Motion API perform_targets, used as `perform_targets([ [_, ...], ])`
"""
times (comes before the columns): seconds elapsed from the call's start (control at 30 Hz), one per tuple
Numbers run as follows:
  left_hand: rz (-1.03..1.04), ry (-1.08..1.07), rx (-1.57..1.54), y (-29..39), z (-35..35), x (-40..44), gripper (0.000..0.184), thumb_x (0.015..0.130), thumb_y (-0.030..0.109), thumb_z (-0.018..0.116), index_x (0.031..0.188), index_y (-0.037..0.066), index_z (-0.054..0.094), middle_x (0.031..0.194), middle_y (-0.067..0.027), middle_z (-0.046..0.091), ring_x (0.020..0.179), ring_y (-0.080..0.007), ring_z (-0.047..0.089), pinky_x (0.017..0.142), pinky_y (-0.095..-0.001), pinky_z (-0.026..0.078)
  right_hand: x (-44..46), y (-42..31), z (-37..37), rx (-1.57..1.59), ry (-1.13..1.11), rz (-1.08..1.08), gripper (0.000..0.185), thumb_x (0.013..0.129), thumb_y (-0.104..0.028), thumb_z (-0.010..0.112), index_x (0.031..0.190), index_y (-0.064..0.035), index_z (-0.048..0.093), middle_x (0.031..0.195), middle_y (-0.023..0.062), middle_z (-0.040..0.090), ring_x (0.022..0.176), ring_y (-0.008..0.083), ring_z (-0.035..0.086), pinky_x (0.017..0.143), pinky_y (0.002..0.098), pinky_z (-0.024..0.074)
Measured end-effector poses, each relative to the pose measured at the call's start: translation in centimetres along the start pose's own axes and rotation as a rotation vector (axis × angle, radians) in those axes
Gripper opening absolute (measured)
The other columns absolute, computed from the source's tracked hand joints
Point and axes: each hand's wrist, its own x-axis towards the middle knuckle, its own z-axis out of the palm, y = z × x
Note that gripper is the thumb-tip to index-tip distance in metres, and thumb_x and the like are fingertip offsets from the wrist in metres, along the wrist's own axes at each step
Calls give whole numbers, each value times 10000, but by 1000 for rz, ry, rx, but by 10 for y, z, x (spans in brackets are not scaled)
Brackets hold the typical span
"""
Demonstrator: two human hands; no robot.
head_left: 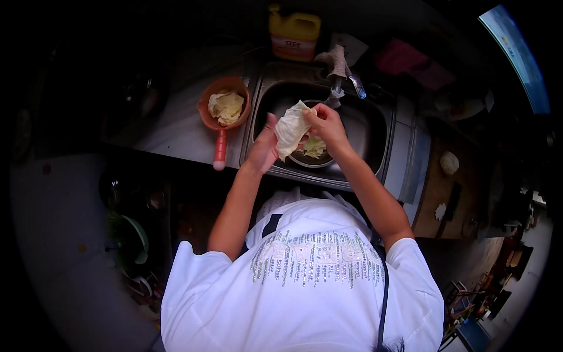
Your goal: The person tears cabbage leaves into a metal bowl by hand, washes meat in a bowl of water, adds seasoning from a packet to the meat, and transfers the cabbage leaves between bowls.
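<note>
Right hand [327, 125] pinched a pale leaf [291, 130], left hand [265, 148] open behind it for support, over the metal bowl [316, 166] near the sink's [368, 134] front edge, probably to catch drips. Past its left edge, the surface [179, 120] bore an orange pan [204, 115].

Both hands [296, 136] hold a pale cabbage leaf [292, 130] above the sink [366, 132].

No legible text. Marks on the red label of the yellow jug [294, 36] and pale lettering on the white shirt [311, 293]: both unreadable.
</note>
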Motion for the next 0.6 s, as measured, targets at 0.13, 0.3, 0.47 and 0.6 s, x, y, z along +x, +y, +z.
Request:
perform_targets([
  [0.13,46,171,387,-9,-8,5,432,851,287,563,1144,-20,481,1079,-98,573,947,-162,580,805,-284,479,-6,-6,-15,245,-112,207,126,821,-184,595,857,-78,538,804,-8,560,716,56,533,599,176,425],
  [0.3,-18,201,440,-5,-8,5,307,819,143,606,1081,-3,536,975,-65,608,841,-121,596,748,-241,480,-14,-16,-21,109,-231,227,141,829,-173,586,921,-79,534,864,-1,571,807,77,550,666,188,440],
  [0.47,40,198,687,-12,-5,10,270,816,143,614,1045,13,556,949,-46,607,812,-102,586,714,-229,470,-12,1,-23,30,-328,191,177,814,-137,606,954,-75,517,899,11,580,835,91,563,708,211,463],
  [0.6,87,215,359,-36,-11,17,253,812,153,626,1021,26,560,923,-27,602,804,-93,578,720,-221,460,-13,16,-13,482,-242,293,109,818,-69,578,914,-73,528,884,24,551,826,103,539,726,281,465],
])
